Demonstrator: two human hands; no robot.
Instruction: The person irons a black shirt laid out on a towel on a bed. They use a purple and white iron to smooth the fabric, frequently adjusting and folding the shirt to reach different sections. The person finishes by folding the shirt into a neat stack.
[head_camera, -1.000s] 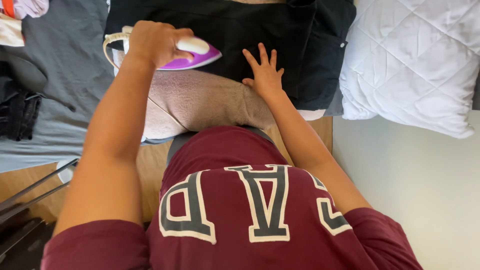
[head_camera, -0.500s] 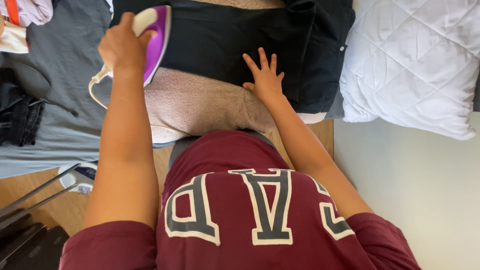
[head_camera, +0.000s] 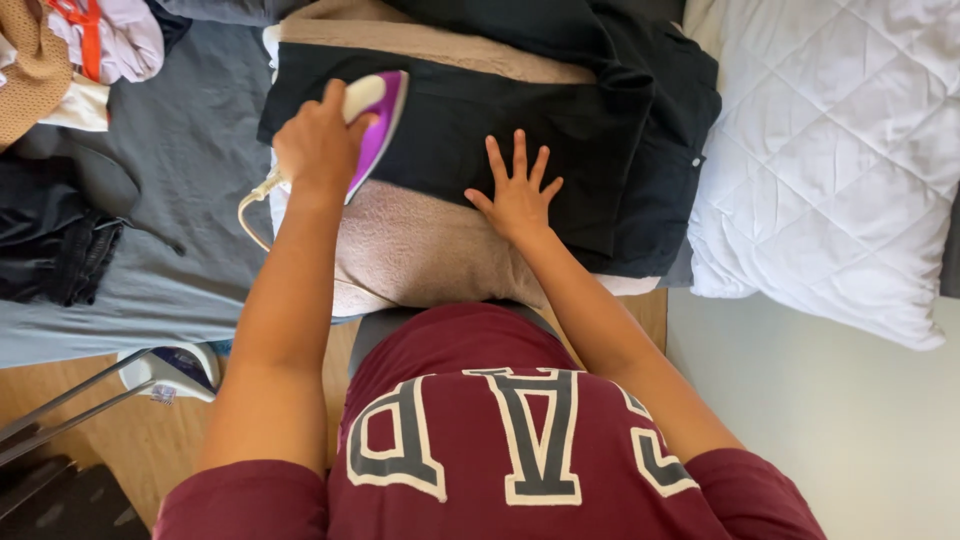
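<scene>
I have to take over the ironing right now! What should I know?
Left hand: closed around the handle of the purple and white iron, which sits on the black garment.
Right hand: open, fingers spread, pressing the garment flat beside the iron.
The garment lies over a beige towel on the bed.
Done: the iron is on the garment's left part.
Left: I can't tell how much is smoothed already.

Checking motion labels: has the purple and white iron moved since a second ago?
Yes. The purple and white iron in the left hand went from the beige towel up onto the black garment.
</scene>
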